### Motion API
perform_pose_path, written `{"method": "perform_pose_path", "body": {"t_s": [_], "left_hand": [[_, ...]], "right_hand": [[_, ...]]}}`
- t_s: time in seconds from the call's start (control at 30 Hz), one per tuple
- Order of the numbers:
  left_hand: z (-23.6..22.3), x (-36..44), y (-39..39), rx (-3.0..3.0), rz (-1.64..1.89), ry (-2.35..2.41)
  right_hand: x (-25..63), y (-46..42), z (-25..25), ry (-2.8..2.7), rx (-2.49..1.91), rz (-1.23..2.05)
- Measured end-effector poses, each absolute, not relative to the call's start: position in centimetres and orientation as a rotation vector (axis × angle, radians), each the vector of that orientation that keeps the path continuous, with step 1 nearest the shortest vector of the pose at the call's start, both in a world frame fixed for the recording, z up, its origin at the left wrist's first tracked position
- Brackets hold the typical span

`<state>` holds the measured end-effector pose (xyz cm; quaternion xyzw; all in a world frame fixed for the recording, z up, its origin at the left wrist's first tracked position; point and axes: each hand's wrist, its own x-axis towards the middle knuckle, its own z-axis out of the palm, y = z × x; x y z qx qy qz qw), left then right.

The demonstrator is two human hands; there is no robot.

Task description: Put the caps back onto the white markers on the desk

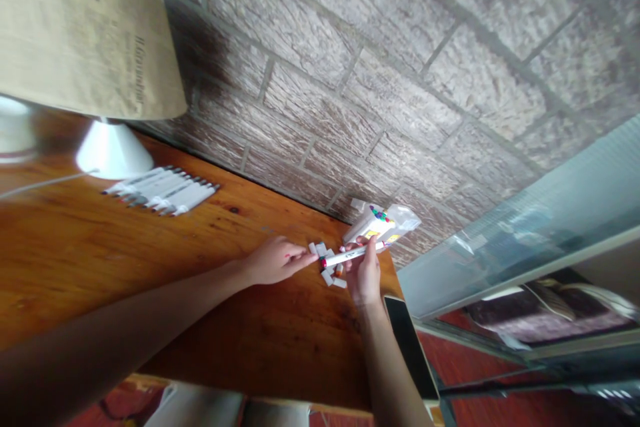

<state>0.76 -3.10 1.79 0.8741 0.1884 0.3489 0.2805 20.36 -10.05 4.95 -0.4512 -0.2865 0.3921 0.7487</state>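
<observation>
The right hand (pixel 363 273) grasps a white marker (pixel 350 255) at the bench's (pixel 100 247) three-o'clock end; the left hand (pixel 275 260) pinches its red-tipped end above loose caps (pixel 330 273).

The wooden bench (pixel 100 260) carries a row of white markers (pixel 163 190), a lamp base (pixel 114 153), loose caps (pixel 330 273) and a phone (pixel 410 347).

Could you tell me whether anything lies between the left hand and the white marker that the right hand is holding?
Nothing visible does. The left hand reaches with its fingertips right at the capped end of the white marker, which the right hand holds. The small white caps lie on the wooden table just below.
</observation>
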Motion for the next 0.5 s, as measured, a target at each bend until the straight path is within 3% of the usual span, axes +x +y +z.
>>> {"method": "perform_pose_path", "body": {"t_s": [0.33,0.5], "left_hand": [[1.27,1.05,-3.10,2.375,0.996,0.531],[1.00,1.12,-2.72,2.336,1.021,0.556]], "right_hand": [[19.28,-10.56,4.45,-0.775,-0.929,1.055],[19.59,-10.60,4.67,-0.829,-0.950,0.983]]}}
